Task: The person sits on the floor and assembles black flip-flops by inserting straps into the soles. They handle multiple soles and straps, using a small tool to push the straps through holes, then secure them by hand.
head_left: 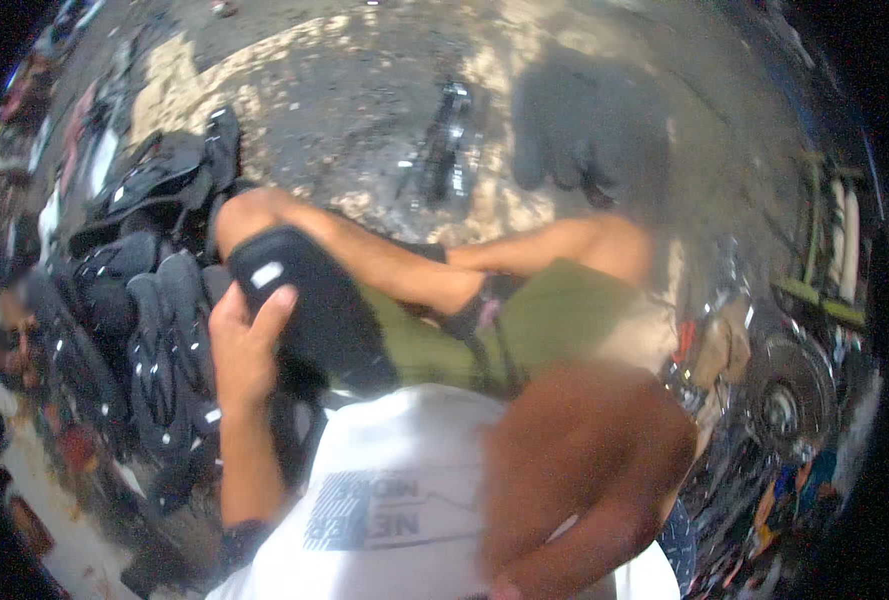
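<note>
L hand (244, 345): fingers (269, 305) wrapped on black pad (294, 290). R hand unseen. Pile of pads (154, 330) just left of fingers. Step, likely: fitting pad; next needs firmer hold.

Your left hand (247, 345) is raised in front of your chest, fingers curled and thumb up against a dark object, forearm rising straight from the lower edge. Your right arm is bent close to the camera and blurred; your right hand cannot be made out.
</note>
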`<state>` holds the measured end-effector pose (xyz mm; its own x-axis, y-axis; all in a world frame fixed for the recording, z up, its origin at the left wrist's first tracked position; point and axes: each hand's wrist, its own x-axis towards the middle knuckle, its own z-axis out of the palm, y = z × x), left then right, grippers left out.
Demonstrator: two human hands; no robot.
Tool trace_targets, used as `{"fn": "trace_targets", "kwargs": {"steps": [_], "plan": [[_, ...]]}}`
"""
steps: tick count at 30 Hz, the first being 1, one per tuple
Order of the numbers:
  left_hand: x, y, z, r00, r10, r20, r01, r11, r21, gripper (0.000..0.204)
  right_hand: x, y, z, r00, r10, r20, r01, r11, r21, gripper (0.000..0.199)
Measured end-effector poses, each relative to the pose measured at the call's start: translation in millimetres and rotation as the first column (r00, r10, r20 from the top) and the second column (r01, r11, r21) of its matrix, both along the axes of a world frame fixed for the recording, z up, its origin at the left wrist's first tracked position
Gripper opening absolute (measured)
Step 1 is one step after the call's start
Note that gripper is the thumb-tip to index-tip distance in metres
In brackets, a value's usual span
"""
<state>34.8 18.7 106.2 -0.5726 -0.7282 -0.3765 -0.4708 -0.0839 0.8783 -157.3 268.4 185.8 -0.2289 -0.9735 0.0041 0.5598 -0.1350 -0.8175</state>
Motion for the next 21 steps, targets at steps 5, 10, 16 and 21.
{"fn": "trace_targets", "kwargs": {"steps": [5, 10, 16, 21], "plan": [[-49, 8, 12, 0.960, -0.085, -0.268, 0.071, 0.996, -0.062, 0.034, -6, -71, -32, 0.450, -0.336, -0.828, 0.430, 0.894, -0.129, 0.016], [-56, 12, -3, 0.933, -0.233, -0.274, 0.126, 0.925, -0.357, 0.031, 2, -92, -72, 0.351, -0.310, -0.883, 0.521, 0.849, -0.091, 0.018], [-59, 21, -13, 0.911, -0.244, -0.333, 0.068, 0.884, -0.462, 0.034, 9, -93, -63, 0.146, -0.351, -0.925, 0.539, 0.812, -0.224, 0.019], [-54, 36, -2, 0.919, -0.337, -0.206, 0.207, 0.856, -0.474, 0.036, 7, -91, -64, 0.151, -0.392, -0.907, 0.541, 0.801, -0.256, 0.016]]}}
